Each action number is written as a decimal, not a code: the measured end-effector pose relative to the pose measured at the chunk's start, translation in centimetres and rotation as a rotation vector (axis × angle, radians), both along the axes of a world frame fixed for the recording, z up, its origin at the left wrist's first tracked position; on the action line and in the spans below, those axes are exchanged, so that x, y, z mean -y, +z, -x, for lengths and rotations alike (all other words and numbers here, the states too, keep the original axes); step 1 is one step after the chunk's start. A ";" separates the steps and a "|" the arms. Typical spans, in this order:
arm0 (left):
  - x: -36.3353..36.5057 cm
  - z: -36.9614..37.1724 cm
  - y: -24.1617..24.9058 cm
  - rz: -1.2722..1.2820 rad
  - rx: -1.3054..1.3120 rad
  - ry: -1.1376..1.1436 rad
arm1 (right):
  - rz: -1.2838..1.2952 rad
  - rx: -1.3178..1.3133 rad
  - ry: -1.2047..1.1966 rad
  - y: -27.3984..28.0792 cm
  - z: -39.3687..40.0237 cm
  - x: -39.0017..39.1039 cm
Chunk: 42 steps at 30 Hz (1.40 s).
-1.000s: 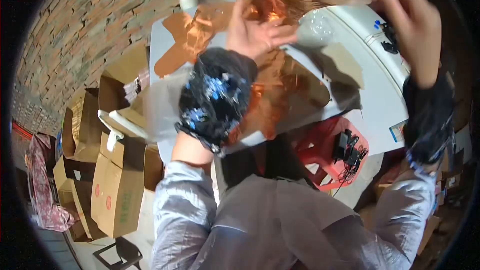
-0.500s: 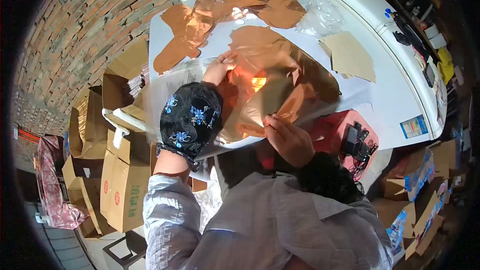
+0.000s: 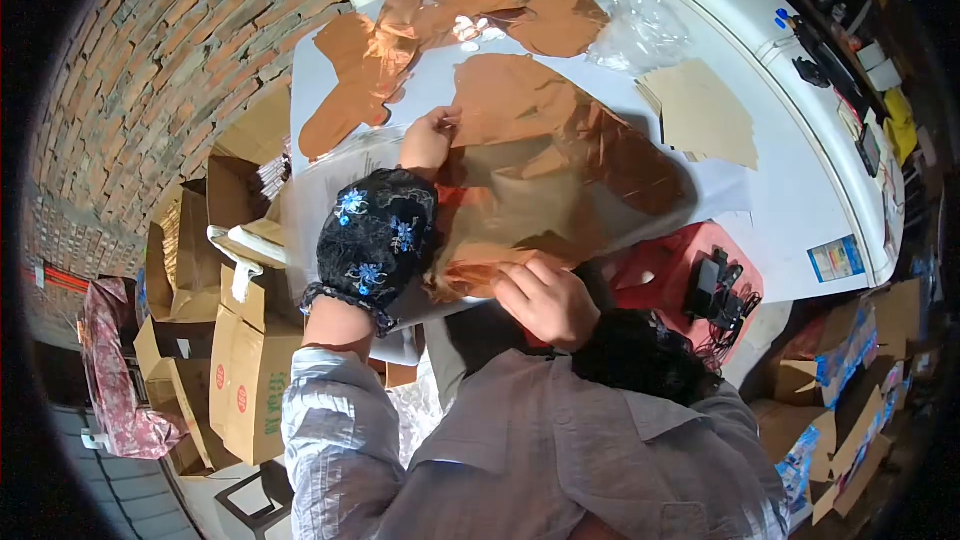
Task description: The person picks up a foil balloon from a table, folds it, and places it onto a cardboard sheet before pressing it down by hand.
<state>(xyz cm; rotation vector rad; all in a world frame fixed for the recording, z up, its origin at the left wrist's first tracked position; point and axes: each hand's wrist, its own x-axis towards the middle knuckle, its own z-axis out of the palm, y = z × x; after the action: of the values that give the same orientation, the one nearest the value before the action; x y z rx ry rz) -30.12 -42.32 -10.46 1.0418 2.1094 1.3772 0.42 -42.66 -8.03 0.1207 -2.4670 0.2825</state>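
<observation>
A large crinkled copper-coloured foil sheet lies on the white table, its near part at the front edge. My left hand, below a black embroidered sleeve cover, pinches the foil's left edge. At the front edge of the foil is my right hand, its fingers bent and closed on the folded rim. Clear plastic film lies under and left of the foil.
More copper foil pieces lie at the back left, with small white discs beside them. Clear plastic and beige sheets are at the right. A red stool holds black cables. Cardboard boxes stand left.
My right hand has moved left and slightly down along the foil's front edge. The near part of the foil has shifted and now lies flatter, with less glare.
</observation>
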 end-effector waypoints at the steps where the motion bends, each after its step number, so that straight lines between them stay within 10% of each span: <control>1: -0.2 0.2 -0.1 0.039 -0.086 0.016 | -0.036 -0.022 -0.004 -0.1 0.3 0.1; 17: -0.8 -0.7 0.4 0.250 -0.654 0.102 | -0.036 0.145 -0.016 -0.9 0.9 0.8; 42: -3.1 3.1 -2.1 0.195 -0.625 0.075 | 0.075 0.098 -0.077 -2.3 1.1 0.2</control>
<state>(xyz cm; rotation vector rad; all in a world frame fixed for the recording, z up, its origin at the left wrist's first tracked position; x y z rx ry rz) -33.23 -39.20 -12.51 1.4564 2.6748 0.9160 -0.66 -42.86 -10.29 -0.0204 -2.5474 0.3544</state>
